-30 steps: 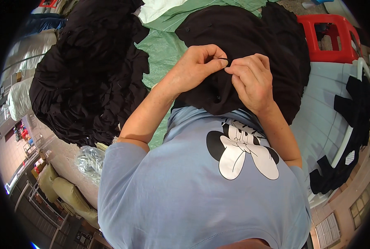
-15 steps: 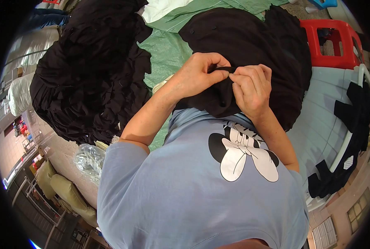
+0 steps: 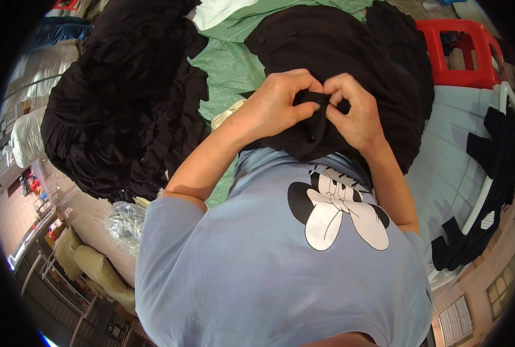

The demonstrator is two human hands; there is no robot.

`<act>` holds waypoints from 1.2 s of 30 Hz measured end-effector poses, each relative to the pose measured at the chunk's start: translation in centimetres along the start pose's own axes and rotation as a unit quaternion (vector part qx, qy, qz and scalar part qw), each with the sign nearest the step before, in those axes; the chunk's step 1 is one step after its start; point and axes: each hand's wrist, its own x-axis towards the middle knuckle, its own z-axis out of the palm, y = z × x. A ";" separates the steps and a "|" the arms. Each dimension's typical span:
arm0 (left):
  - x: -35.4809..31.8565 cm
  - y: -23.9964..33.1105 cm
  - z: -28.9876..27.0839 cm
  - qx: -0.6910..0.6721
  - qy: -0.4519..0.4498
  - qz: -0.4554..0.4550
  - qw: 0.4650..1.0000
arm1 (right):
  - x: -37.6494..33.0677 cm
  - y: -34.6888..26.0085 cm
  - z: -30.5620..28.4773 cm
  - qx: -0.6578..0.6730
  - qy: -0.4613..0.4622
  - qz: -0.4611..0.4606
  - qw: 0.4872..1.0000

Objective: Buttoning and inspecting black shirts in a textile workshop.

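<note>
A black garment [image 3: 350, 52] with small dark buttons along its edge lies spread across my lap and just ahead of me. My left hand [image 3: 280, 101] is closed on a folded edge of it, thumb and fingers pinching the cloth near a button. Close beside, my right hand [image 3: 356, 113] has its thumb and forefinger bent onto the same edge, gripping the cloth from the right. Below the hands, another button shows on the strip of cloth that hangs toward me. Some fingertips are hidden in the dark fabric.
A tall heap of black garments [image 3: 124, 104] rises at the left. Green sheeting [image 3: 228, 69] lies between heap and lap. To the right stand a red plastic stool [image 3: 483, 63] and a pale blue surface [image 3: 442, 150] with black pieces [image 3: 488, 168]. A clear plastic bag [image 3: 124, 222] sits lower left.
My right hand has turned and its fingers have moved up, opening out from a tighter curl. The garment's edge between the hands now stands upright, showing a button. My left hand stays nearly still.
</note>
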 end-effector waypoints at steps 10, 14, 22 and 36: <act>-0.5 -0.8 1.8 0.064 0.107 0.094 0.988 | -0.2 1.3 -0.5 -0.076 -0.021 -0.047 0.996; -0.2 -1.2 2.7 0.107 0.163 0.178 0.965 | -0.4 1.6 -0.2 -0.080 0.015 -0.049 0.995; 0.6 -1.2 3.4 0.127 0.214 0.208 0.946 | -0.4 1.4 0.4 -0.131 0.076 -0.122 0.981; 2.0 -3.0 -0.6 -0.076 0.118 0.009 0.990 | 2.8 1.6 -3.8 -0.018 0.035 0.051 0.998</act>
